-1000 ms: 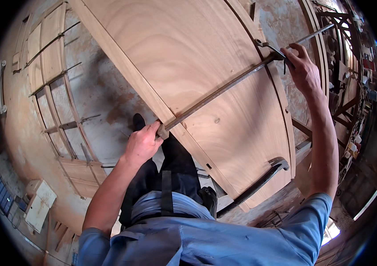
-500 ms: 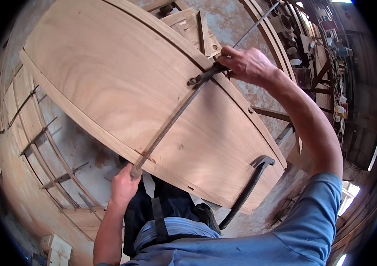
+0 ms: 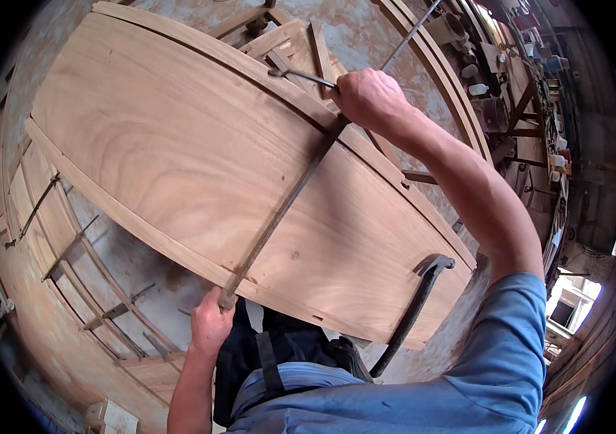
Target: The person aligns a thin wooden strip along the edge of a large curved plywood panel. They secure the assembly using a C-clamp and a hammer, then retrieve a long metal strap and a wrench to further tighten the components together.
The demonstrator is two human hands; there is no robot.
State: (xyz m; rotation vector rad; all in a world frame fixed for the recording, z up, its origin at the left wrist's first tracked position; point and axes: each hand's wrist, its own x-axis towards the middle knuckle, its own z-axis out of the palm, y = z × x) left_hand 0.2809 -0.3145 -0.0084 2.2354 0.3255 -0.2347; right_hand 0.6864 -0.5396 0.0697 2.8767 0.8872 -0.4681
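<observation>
A large wooden door-like panel [image 3: 156, 145] with framed long edges lies slantwise in front of me. Across it runs a long steel bar clamp [image 3: 283, 206]. My left hand [image 3: 211, 322] is closed round the clamp's near end, at the panel's near edge. At the far edge my right hand [image 3: 373, 98] is closed on the clamp's sliding head, partly hiding it. A dark metal handle [image 3: 304, 75] with a rounded end sticks out leftward from that hand, above the far rail. The clamp's bar continues beyond the hand to the upper right.
A second dark clamp [image 3: 411, 311] reaches over the panel's right end. To the left, a slatted wooden frame [image 3: 80, 253] carries several clamps. Wood pieces [image 3: 286, 43] and long boards [image 3: 438, 79] are beyond the panel. Cluttered shelving [image 3: 532, 108] stands at the right.
My right hand has turned over and shifted slightly left; the handle's rounded end has swung from over the panel face to up-left past the far rail. The left hand keeps its hold.
</observation>
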